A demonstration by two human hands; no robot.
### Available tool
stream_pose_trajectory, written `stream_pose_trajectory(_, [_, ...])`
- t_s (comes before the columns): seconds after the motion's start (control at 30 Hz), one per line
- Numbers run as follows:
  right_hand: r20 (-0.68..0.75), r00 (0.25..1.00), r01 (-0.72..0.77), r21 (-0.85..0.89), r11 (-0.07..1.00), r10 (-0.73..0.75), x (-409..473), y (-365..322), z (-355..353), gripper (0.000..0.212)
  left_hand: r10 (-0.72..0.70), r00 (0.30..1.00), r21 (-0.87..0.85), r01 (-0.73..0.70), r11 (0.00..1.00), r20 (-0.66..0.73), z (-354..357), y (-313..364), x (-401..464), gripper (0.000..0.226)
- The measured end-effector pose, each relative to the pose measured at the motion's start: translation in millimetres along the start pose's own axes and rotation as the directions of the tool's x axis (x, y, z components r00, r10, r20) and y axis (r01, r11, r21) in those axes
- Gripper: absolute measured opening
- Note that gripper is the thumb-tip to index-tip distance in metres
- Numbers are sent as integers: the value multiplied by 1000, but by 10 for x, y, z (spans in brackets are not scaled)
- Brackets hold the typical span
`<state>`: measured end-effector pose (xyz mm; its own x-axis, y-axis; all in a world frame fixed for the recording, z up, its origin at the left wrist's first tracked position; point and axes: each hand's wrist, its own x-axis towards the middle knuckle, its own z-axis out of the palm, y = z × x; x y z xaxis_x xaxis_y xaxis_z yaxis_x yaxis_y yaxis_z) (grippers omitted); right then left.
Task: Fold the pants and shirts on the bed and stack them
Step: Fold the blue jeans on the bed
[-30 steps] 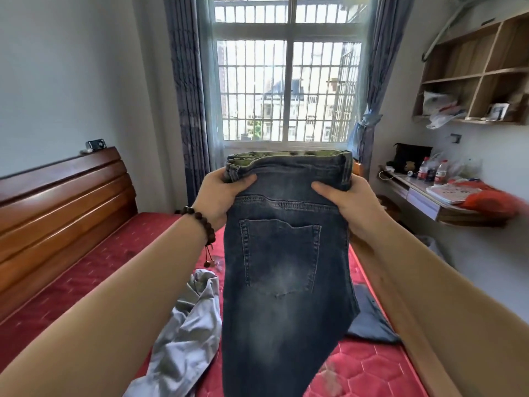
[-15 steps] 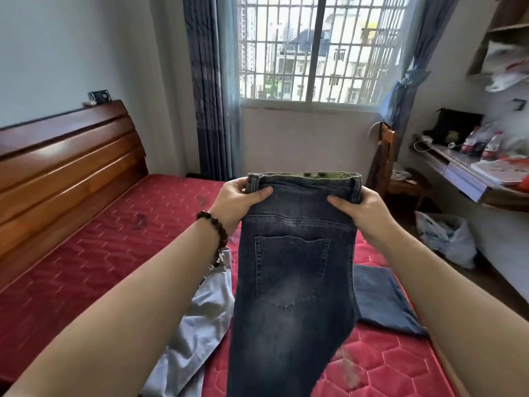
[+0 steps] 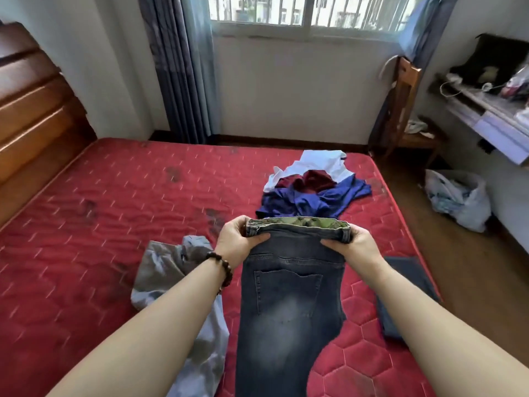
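Fingers of both your hands pinch the jeans at the waistband corners, keeping them flat and hanging straight, ready to lay on the bed for folding.

Jeans: heavy denim, matt, showing faded pale patches, visible stitching; waistband lining looking like green printed cloth. Mattress: red quilted fabric, faint sheen, wearing dark scuffed marks. Grey garment at near left: thin smooth cloth, creasing, slightly shiny. Far pile: blue shirt looking silky; maroon and white pieces matt. Headboard: varnished wood, glossy. Wrist beads: dark, polished. Bag on right floor: crinkled translucent plastic.
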<state>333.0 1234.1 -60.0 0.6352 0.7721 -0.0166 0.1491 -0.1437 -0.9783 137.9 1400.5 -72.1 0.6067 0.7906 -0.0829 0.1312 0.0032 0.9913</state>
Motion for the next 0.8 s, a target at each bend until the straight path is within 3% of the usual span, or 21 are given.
stream_pose_trajectory(0.3, [-70,994,-100,-175,979,89,1104,1190,228,36,40,997,275,-20,961,-70,266,-1322,1232,21])
stream_pose_trajectory(0.5, [-94,989,-139,-291,946,116,2090,2104,408,32,-59,987,251,95,963,-146,419,-2091,2178,20])
stream_pose_trajectory(0.57, [-86,979,-205,-359,910,187,2346,2532,495,47,-115,979,307,163,938,-170,493,-2473,2427,27])
stream_pose_trajectory(0.63, [-8,948,-291,-432,854,319,2478,2979,600,72,-263,953,430,304,850,-152,540,-2891,2588,51])
stream_pose_trajectory(0.7, [21,899,-370,-495,786,436,2470,3403,682,92,-454,878,556,455,696,-152,569,-3287,2614,67])
stream_pose_trajectory(0.8, [-49,855,-441,-592,674,517,2346,3861,755,97,-479,839,684,508,523,-257,605,-3751,2537,63])
